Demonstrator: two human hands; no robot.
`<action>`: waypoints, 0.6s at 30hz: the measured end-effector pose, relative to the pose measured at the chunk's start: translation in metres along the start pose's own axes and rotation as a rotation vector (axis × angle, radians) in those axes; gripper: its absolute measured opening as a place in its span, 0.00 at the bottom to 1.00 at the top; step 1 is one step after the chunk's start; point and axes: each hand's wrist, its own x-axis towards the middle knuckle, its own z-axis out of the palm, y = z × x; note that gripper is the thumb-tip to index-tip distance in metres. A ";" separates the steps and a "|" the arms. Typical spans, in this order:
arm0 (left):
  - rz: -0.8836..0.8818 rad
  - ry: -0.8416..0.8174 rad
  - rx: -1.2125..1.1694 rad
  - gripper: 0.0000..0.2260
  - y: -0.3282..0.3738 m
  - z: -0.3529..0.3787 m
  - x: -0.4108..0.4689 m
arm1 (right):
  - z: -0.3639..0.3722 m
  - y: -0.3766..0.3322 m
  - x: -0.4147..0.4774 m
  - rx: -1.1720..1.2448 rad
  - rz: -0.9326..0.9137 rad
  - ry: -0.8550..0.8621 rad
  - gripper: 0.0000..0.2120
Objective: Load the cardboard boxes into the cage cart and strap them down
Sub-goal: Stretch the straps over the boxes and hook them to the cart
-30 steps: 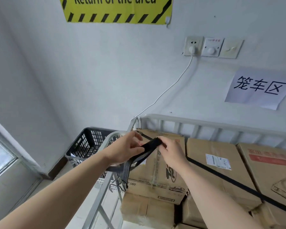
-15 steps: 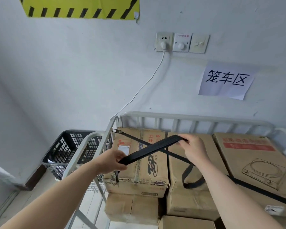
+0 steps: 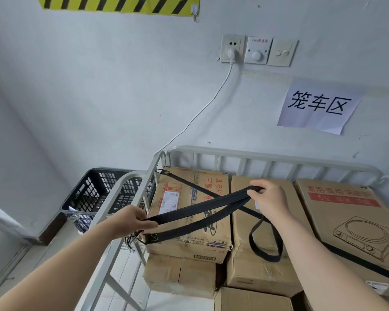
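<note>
Head view showed the cart point(image 3: 274, 156) against the wall, already loaded with boxes point(image 3: 189, 212) to its rail; one strap point(image 3: 184, 184) was already hooked at the far left corner and ran diagonally toward the near right across the box tops; a black crate point(image 3: 94, 194) sat outside the cart, left of it. Second strap point(image 3: 195, 206) was stretched between both hands, long axis rising from near left to far right, crossing over the first; its sewn end point(image 3: 152, 238) sat at the left rail just below the left hand point(image 3: 130, 222), slack loop point(image 3: 265, 245) hung under the right hand point(image 3: 271, 202). Left hand was closed around the strap near the rail; right hand pinched the doubled strap between thumb and fingers. Judgement: free end lies with the right hand, so the pull goes right and toward the cart's open side; left hand anchors.
</note>
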 end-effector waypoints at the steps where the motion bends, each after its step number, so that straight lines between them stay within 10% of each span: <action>1: -0.001 -0.003 -0.006 0.17 -0.003 0.002 -0.002 | 0.003 -0.001 0.000 -0.019 0.006 -0.002 0.13; 18: -0.039 0.029 -0.179 0.09 -0.030 0.017 -0.008 | 0.041 -0.018 -0.021 -0.077 -0.006 -0.059 0.10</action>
